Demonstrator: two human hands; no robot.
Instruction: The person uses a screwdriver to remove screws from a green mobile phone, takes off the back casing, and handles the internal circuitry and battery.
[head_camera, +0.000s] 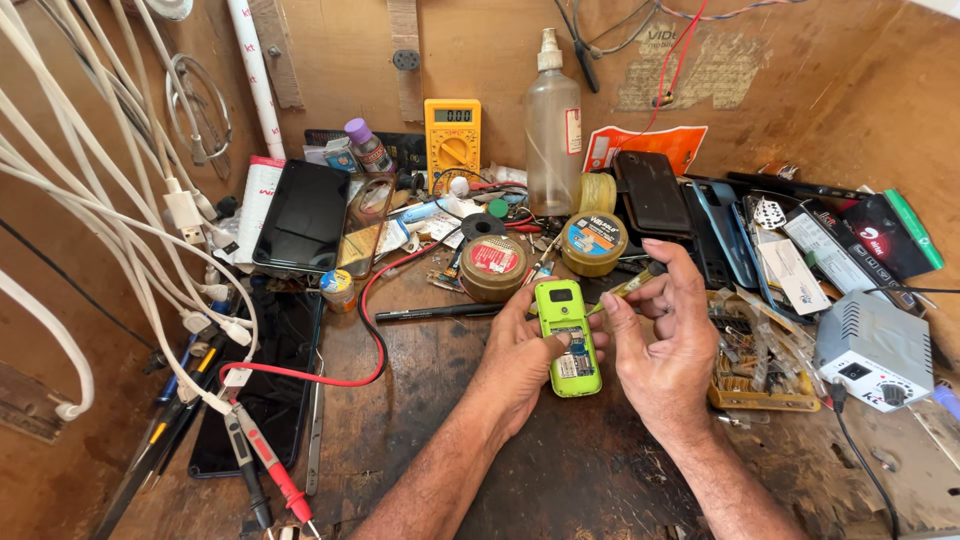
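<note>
**Two hands at an opened green phone on a cluttered repair bench**

The left hand (520, 345) cradles a small green phone (567, 335) from beneath and from its left side, fingers curled around the edge, holding it face-down just above the middle of the wooden bench (560, 470). The back cover looks to be off: a label and metal parts show in the lower half, probably why it is held flat and steady. The right hand (665, 345) pinches a thin yellowish tool (625, 290) between thumb and forefinger, its tip angled down toward the phone's upper right edge; whether it touches cannot be told.

Just behind the hands stand two round tins (493, 266), within easy reach, and a black pen (435, 313) lies to their left. Further back, a yellow multimeter (452, 140) leans against the wall beside a clear spray bottle (553, 125). Its red lead (375, 330) curls across the bench to probes (262, 470) at the left front. White cables (120, 220) hang along the left, over dark phones (300, 215). On the right sits a grey power unit (875, 350) with a dial.
</note>
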